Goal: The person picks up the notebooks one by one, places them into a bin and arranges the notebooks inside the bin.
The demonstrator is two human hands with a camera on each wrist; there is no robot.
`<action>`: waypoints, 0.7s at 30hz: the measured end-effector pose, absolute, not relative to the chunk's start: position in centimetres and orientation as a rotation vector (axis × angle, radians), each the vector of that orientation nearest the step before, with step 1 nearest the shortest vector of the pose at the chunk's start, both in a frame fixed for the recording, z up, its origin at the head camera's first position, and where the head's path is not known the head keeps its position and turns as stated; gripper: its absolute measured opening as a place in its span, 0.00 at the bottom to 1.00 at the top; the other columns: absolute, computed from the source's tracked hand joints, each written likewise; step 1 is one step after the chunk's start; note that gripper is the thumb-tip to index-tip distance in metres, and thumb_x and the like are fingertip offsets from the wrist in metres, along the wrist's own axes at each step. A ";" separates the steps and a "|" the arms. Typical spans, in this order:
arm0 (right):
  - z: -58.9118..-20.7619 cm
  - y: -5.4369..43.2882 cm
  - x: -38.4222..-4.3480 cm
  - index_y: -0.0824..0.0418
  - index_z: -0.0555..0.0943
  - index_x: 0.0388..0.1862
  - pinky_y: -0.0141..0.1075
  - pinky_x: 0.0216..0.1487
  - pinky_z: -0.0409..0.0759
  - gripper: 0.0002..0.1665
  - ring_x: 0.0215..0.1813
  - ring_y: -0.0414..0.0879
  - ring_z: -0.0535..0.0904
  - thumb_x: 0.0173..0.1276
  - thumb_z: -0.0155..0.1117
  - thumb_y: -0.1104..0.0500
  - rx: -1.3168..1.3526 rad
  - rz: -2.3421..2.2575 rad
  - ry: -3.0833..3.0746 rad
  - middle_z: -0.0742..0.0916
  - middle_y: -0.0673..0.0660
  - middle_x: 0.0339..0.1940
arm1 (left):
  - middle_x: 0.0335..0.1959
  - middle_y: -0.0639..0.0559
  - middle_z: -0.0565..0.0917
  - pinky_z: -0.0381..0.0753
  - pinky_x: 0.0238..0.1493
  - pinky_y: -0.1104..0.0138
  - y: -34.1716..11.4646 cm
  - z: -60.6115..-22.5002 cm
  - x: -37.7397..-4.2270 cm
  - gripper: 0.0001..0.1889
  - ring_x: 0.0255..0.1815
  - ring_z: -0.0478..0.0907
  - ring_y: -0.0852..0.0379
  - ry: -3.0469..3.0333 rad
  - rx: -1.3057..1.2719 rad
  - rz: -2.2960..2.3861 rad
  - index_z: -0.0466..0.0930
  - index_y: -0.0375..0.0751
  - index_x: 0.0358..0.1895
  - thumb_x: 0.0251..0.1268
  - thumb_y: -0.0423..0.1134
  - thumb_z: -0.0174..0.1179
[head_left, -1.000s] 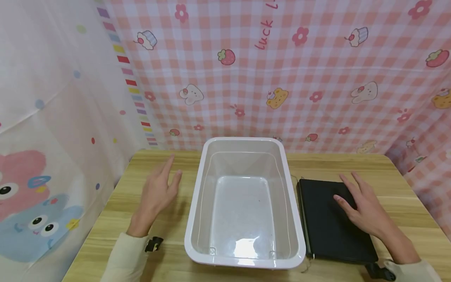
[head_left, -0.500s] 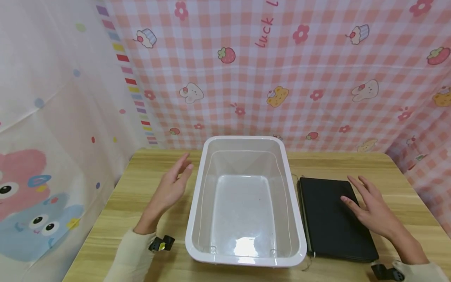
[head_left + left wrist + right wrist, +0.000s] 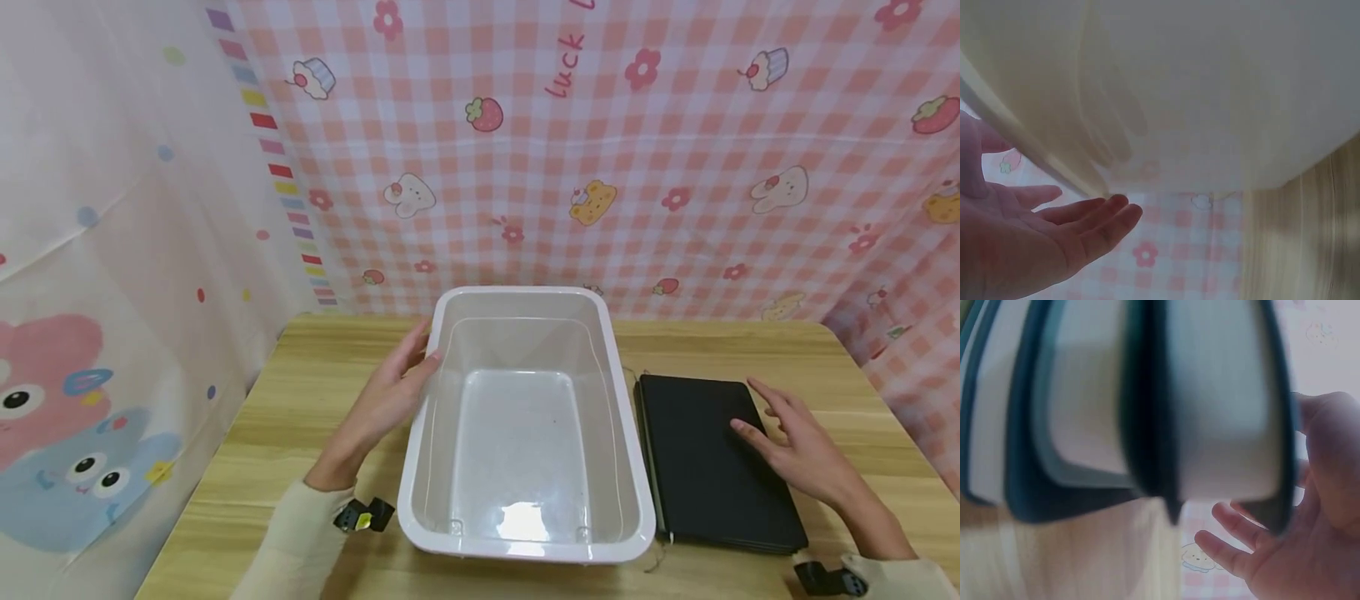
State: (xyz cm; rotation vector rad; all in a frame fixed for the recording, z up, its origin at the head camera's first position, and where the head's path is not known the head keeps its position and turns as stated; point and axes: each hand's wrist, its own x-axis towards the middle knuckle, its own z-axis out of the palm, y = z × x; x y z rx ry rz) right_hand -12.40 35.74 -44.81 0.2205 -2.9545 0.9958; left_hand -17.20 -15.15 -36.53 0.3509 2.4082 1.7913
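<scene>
A white plastic tub (image 3: 412,492) stands in the middle of the wooden table in the head view, its inside bare. My left hand (image 3: 382,404) is at the tub's left rim, thumb by the rim and fingers along the outside. In the left wrist view its fingers (image 3: 1100,228) extend loosely beside the tub's pale wall (image 3: 1210,100). To the right of the tub lies a stack of black notebooks (image 3: 705,467). Over the stack's right edge, my right hand (image 3: 806,454) has its fingers spread. Several dark covers and white page edges (image 3: 1229,425) show in the right wrist view.
The wooden table (image 3: 285,400) ends at a pink checked cloth (image 3: 510,167) hung behind. A white printed cloth (image 3: 150,250) hangs on the left. Thin cords (image 3: 656,558) stick out beside the notebooks. Dark wrist cameras sit on both cream sleeves (image 3: 296,533).
My left hand has moved right, from over the table to the tub's left rim. My right hand has shifted slightly right, toward the notebooks' right edge. Tub and notebooks stay in place.
</scene>
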 end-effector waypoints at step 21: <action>-45.5 36.7 -12.9 0.60 0.45 0.82 0.53 0.46 0.79 0.47 0.60 0.71 0.69 0.76 0.56 0.47 0.211 1.143 -3.019 0.59 0.79 0.73 | 0.80 0.55 0.51 0.78 0.59 0.54 -14.0 -37.5 -18.4 0.33 0.70 0.65 0.46 2.407 0.229 1.710 0.48 0.62 0.80 0.77 0.50 0.50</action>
